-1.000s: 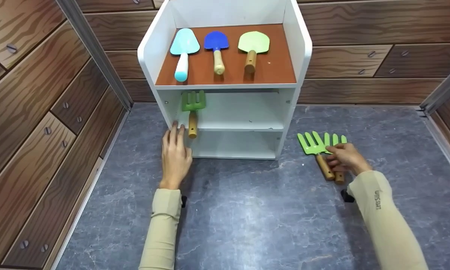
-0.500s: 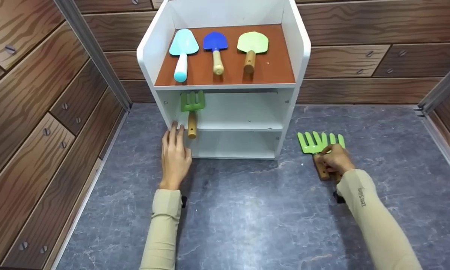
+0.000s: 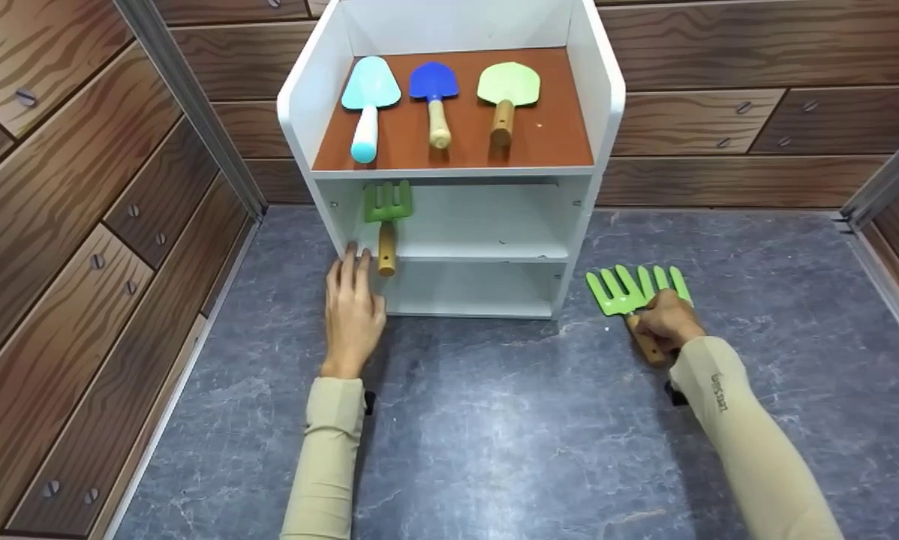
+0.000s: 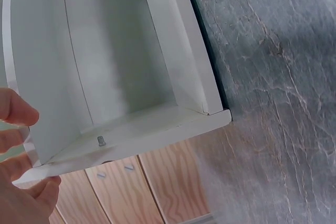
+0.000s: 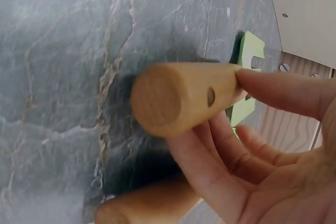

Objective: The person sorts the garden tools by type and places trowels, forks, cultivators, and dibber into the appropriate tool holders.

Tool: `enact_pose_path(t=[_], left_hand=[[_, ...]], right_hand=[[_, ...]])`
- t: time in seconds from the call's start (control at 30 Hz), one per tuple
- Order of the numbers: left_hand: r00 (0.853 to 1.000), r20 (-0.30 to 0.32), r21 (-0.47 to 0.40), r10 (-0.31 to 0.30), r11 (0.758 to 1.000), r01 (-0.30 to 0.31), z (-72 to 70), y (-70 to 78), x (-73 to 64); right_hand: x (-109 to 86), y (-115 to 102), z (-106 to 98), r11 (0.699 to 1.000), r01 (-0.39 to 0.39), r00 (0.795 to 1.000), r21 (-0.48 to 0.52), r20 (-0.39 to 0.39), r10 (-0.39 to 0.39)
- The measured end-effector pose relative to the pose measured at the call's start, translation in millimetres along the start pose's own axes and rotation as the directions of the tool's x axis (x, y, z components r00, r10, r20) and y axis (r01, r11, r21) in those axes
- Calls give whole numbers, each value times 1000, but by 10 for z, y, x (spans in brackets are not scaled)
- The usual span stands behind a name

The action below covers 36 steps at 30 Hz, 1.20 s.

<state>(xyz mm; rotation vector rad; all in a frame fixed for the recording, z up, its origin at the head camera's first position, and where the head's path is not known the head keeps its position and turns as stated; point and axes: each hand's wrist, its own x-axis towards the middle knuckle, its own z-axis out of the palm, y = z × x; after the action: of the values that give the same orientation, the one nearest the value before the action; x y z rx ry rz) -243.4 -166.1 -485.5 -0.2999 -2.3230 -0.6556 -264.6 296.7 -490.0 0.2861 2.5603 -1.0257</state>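
In the head view my right hand (image 3: 668, 321) grips the wooden handle of a green hand fork (image 3: 616, 294) at the right. The right wrist view shows the thumb on one side of that handle (image 5: 194, 95) and fingers on the other. A second green hand fork (image 3: 678, 283) lies beside it on the floor, partly covered by the hand. My left hand (image 3: 353, 319) rests its fingers against the left front edge of a white shelf unit (image 3: 449, 174). In the left wrist view, fingers (image 4: 16, 140) touch the shelf board and side panel. Near them, another hand fork (image 3: 387, 206) lies on the middle shelf.
On the brown top board (image 3: 547, 146) lie a light blue trowel (image 3: 371, 86), a blue trowel (image 3: 434, 82) and a pale green trowel (image 3: 509, 86). Wood-patterned walls (image 3: 720, 52) enclose the grey marbled floor (image 3: 479, 435).
My right hand has moved left and taken hold of the left fork's handle. That fork has shifted slightly left. My left hand stays on the shelf edge.
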Motion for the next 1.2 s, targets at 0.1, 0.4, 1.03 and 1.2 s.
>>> enact_pose_path(t=[0.1, 0.4, 1.03, 1.2], left_hand=[[1000, -4, 5, 1, 1000, -1, -8, -1, 1], [1000, -8, 5, 5, 1000, -5, -12, 2, 7], [999, 27, 18, -19, 1000, 18, -41, -8, 12], [998, 51, 10, -25, 1000, 25, -33, 9, 20]], right_hand=[[-3, -12, 8, 1000, 0, 999, 27, 36, -1], [-31, 7, -16, 977, -96, 980, 189, 190, 60], [-73, 108, 33, 844, -167, 941, 509, 339, -18], [-101, 211, 21, 791, -183, 923, 583, 378, -65]])
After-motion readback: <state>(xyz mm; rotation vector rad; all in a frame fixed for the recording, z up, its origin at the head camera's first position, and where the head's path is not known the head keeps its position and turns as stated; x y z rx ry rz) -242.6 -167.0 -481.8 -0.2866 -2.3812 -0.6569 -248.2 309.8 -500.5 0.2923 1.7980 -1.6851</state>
